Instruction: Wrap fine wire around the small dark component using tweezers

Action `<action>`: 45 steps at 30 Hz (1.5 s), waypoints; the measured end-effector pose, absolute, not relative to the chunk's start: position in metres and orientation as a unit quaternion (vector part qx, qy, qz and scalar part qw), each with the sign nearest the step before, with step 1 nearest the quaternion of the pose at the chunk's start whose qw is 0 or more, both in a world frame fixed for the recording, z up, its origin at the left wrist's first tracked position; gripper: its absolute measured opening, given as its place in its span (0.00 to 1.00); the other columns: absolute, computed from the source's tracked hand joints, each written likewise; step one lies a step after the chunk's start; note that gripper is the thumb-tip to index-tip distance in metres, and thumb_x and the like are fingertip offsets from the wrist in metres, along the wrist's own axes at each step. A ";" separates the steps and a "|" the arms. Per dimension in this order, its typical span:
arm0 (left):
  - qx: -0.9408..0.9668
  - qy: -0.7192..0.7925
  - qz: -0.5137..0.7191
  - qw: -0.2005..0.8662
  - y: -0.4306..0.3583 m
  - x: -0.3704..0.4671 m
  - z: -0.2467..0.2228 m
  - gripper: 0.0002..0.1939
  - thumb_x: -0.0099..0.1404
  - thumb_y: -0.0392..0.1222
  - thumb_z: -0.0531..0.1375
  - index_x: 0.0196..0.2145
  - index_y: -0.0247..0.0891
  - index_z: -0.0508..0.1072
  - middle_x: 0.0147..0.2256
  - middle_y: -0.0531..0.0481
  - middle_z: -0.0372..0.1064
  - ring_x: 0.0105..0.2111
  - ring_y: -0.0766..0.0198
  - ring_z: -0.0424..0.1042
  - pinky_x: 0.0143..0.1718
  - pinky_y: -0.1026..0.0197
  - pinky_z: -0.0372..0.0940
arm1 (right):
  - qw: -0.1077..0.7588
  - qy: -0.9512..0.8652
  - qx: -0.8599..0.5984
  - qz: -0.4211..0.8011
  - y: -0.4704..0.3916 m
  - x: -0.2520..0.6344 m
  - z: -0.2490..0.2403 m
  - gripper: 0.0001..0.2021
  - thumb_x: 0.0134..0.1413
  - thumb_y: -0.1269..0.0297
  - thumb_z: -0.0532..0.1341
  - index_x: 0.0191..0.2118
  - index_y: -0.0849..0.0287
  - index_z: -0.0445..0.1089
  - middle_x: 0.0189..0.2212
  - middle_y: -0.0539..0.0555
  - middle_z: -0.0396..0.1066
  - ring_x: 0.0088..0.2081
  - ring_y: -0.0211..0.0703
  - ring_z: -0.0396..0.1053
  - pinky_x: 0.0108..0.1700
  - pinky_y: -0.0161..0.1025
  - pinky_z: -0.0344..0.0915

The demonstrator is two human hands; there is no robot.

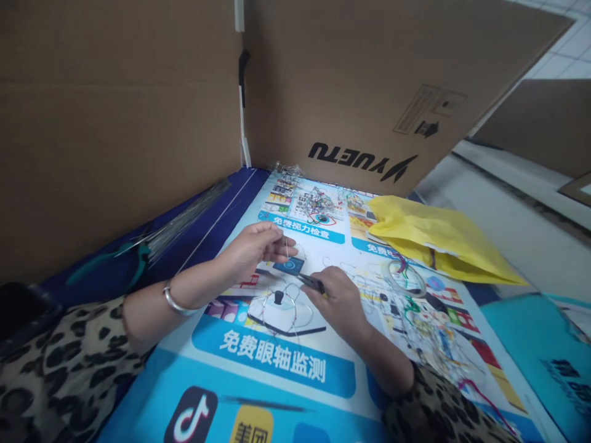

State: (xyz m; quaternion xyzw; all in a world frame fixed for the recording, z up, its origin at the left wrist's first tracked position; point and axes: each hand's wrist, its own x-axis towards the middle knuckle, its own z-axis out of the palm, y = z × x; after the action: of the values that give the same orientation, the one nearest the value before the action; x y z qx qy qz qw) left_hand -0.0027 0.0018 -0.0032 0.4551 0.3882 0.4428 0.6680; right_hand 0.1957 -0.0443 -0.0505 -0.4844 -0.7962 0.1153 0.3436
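Note:
My left hand [253,249] is raised over the printed sheet, thumb and fingertips pinched together on a thin wire [286,247]. My right hand [339,304] is closed round small dark pliers [314,282], whose tips point left just below the left fingers. A bent wire shape with loops [295,307] shows beneath the two hands. Whether it joins the pinched wire, and whether the plier jaws grip any wire, I cannot make out.
Cardboard walls [129,92] stand behind and left. Straight wires [189,215] and teal-handled pliers [138,264] lie left. Tangled wire [318,203] sits at the back. Rightward are a yellow bag [434,234], a ring-shaped roll [404,280], more bent wires [443,351] and a teal bag [530,351].

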 end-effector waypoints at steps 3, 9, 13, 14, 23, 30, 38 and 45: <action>0.445 0.385 0.433 0.683 -0.001 0.001 -0.003 0.07 0.62 0.39 0.53 0.29 0.34 0.62 0.35 0.43 0.71 0.32 0.63 0.74 0.29 0.64 0.68 | 0.315 -0.822 -0.473 -0.017 -0.043 0.200 -0.049 0.10 0.52 0.57 0.57 0.33 0.58 0.70 0.26 0.54 0.66 0.34 0.44 0.60 0.39 0.41 0.56; 0.439 0.401 0.401 0.697 -0.007 0.006 -0.005 0.08 0.61 0.41 0.55 0.27 0.34 0.60 0.29 0.44 0.72 0.26 0.63 0.73 0.25 0.64 0.67 | 0.267 -0.823 -0.460 -0.202 -0.043 0.207 -0.035 0.10 0.52 0.57 0.58 0.34 0.58 0.71 0.28 0.55 0.64 0.33 0.44 0.56 0.36 0.42 0.51; 0.448 0.399 0.381 0.703 -0.010 0.007 -0.008 0.09 0.61 0.43 0.54 0.27 0.35 0.60 0.26 0.46 0.72 0.21 0.67 0.71 0.24 0.64 0.66 | 0.230 -0.827 -0.443 -0.257 -0.043 0.208 -0.031 0.11 0.53 0.57 0.57 0.34 0.58 0.70 0.26 0.54 0.64 0.32 0.44 0.54 0.35 0.42 0.49; 0.447 0.402 0.380 0.703 -0.011 0.007 -0.008 0.09 0.61 0.43 0.54 0.27 0.36 0.60 0.25 0.47 0.72 0.21 0.67 0.70 0.23 0.64 0.66 | 0.222 -0.828 -0.440 -0.266 -0.044 0.208 -0.031 0.11 0.53 0.56 0.56 0.34 0.57 0.70 0.26 0.54 0.63 0.32 0.44 0.54 0.35 0.42 0.48; 0.444 0.429 0.358 0.700 -0.012 0.012 -0.011 0.09 0.61 0.43 0.54 0.27 0.36 0.60 0.23 0.51 0.70 0.21 0.63 0.73 0.21 0.66 0.64 | 0.189 -0.829 -0.430 -0.304 -0.045 0.212 -0.031 0.12 0.53 0.55 0.56 0.36 0.57 0.69 0.27 0.54 0.64 0.32 0.43 0.54 0.35 0.43 0.47; 0.431 0.441 0.344 0.708 -0.014 0.012 -0.012 0.08 0.60 0.42 0.54 0.27 0.37 0.59 0.21 0.52 0.69 0.21 0.63 0.73 0.19 0.67 0.63 | 0.192 -0.832 -0.412 -0.318 -0.045 0.211 -0.029 0.12 0.52 0.56 0.58 0.37 0.58 0.69 0.26 0.53 0.64 0.31 0.43 0.54 0.34 0.43 0.48; 0.413 0.444 0.331 0.723 -0.015 0.013 -0.010 0.09 0.60 0.41 0.55 0.26 0.35 0.61 0.20 0.50 0.69 0.20 0.63 0.73 0.18 0.67 0.64 | 0.217 -0.833 -0.376 -0.343 -0.046 0.213 -0.026 0.08 0.51 0.65 0.58 0.38 0.58 0.68 0.26 0.53 0.65 0.32 0.43 0.55 0.35 0.42 0.49; 0.431 0.429 0.313 0.730 -0.014 0.011 -0.009 0.09 0.59 0.42 0.55 0.27 0.34 0.63 0.21 0.49 0.70 0.20 0.63 0.73 0.18 0.68 0.64 | 0.232 -0.836 -0.351 -0.353 -0.045 0.215 -0.028 0.10 0.49 0.66 0.60 0.40 0.57 0.67 0.26 0.52 0.66 0.32 0.42 0.55 0.35 0.42 0.49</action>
State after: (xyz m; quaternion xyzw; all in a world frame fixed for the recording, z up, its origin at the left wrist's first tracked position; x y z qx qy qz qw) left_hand 0.0108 -0.0144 -0.0091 0.4308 0.4287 0.3133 0.7297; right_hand 0.2150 -0.0451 -0.0282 -0.3512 -0.8356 -0.3532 0.2318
